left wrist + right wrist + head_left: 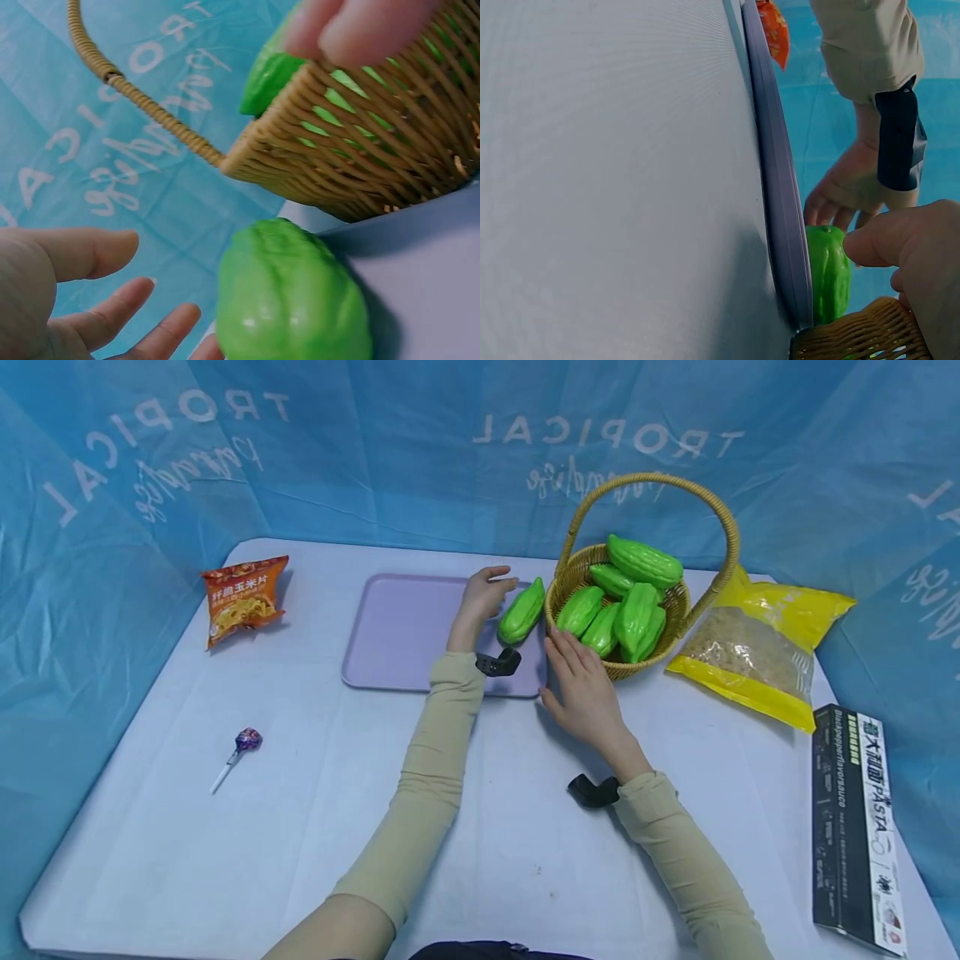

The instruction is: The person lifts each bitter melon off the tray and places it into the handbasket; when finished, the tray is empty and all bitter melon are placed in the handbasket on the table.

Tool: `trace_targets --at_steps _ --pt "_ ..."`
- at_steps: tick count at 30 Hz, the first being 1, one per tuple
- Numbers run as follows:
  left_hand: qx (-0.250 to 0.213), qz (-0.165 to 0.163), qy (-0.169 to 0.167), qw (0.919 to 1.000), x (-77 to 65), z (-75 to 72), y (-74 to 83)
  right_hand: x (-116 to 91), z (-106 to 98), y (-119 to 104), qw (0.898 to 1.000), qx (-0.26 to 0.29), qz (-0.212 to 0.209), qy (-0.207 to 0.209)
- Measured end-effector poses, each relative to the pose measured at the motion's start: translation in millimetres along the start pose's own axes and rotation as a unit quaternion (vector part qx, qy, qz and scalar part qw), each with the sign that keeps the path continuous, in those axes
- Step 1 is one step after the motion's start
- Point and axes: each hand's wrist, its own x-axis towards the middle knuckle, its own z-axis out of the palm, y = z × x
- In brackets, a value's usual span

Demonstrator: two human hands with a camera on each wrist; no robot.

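A single green bitter melon (522,612) lies on the right part of the lilac tray (401,631). Just left of it is my left hand (483,597), fingers spread and nothing held; in the left wrist view its fingertips come close to the melon (292,296). The wicker basket (624,672) stands at the tray's right edge with several more bitter melons (643,562) piled inside. My right hand (581,693) rests with extended fingers on the basket's near-left rim, its thumb apart. From the right wrist, that thumb (885,240) overlaps the melon on the tray.
The basket's tall handle (731,539) arches above it. A yellow bag (757,647) leans right of the basket, with a black-and-white pasta box (855,827) nearer the right edge. An orange snack bag (246,597) and a lollipop (247,741) lie at left.
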Motion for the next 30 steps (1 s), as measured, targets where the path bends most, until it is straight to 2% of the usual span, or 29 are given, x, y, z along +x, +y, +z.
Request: trace_targets --at_steps 8,12,16,20,30 --pt "0.038 0.036 -0.018 0.9985 -2.0 10.8 -11.1 0.1 0.1 0.8 1.000 -0.002 -0.004 0.007" --pt "0.075 0.026 -0.028 0.9965 -2.4 14.1 -13.4 0.0 0.0 0.7 1.000 -0.001 -0.002 0.006" --pt "0.091 0.016 -0.029 0.9953 -2.4 13.7 -14.2 -0.1 0.1 0.6 1.000 -0.003 0.000 0.001" --pt "0.077 0.009 -0.021 0.9968 -3.5 9.3 -14.3 0.1 0.0 0.4 1.000 -0.006 0.002 -0.002" --pt "-0.015 -0.003 -0.023 0.9996 -13.9 -7.4 -8.5 -0.1 -1.3 0.0 1.000 -0.005 0.004 -0.010"
